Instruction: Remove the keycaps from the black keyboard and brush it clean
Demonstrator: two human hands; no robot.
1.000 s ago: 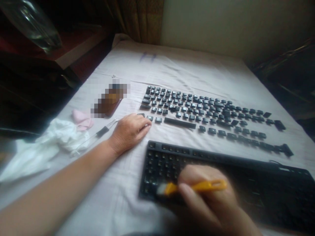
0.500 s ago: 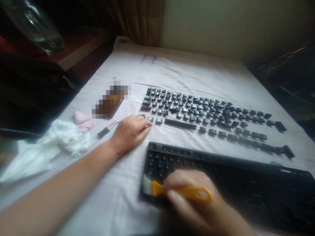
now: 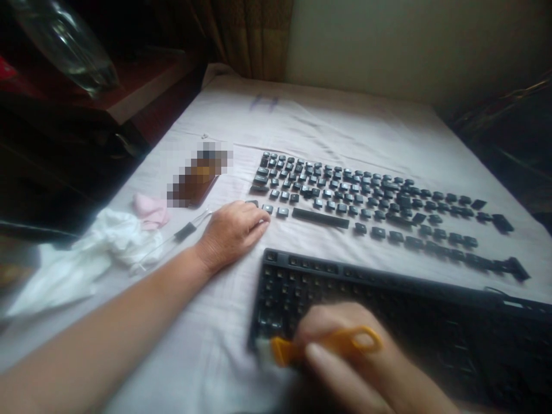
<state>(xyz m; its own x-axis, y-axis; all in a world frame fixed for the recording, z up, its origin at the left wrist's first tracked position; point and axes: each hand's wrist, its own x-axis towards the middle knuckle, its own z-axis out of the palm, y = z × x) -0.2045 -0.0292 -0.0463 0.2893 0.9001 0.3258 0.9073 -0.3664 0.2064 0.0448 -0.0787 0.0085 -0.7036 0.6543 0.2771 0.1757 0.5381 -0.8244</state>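
My right hand (image 3: 357, 362) is closed around a small orange-handled brush (image 3: 328, 344), whose pale bristles touch the near left corner of a black keyboard frame (image 3: 388, 287) stripped of its keys. My left hand (image 3: 233, 230) rests on the white cloth with its fingers curled loosely down and nothing in it, just left of the frame and beside the loose black keycaps (image 3: 371, 198), which lie in rows behind the frame. A long spacebar (image 3: 319, 217) lies among them.
A brown bottle (image 3: 196, 181) lies left of the keycaps. A wire key puller (image 3: 185, 232), a pink cloth (image 3: 150, 210) and crumpled white tissue (image 3: 107, 241) sit near my left wrist. Dark furniture borders the cloth-covered table (image 3: 302, 126) on both sides.
My right hand has swept the brush leftward across the frame's left end to its near corner. My left hand has stayed in place.
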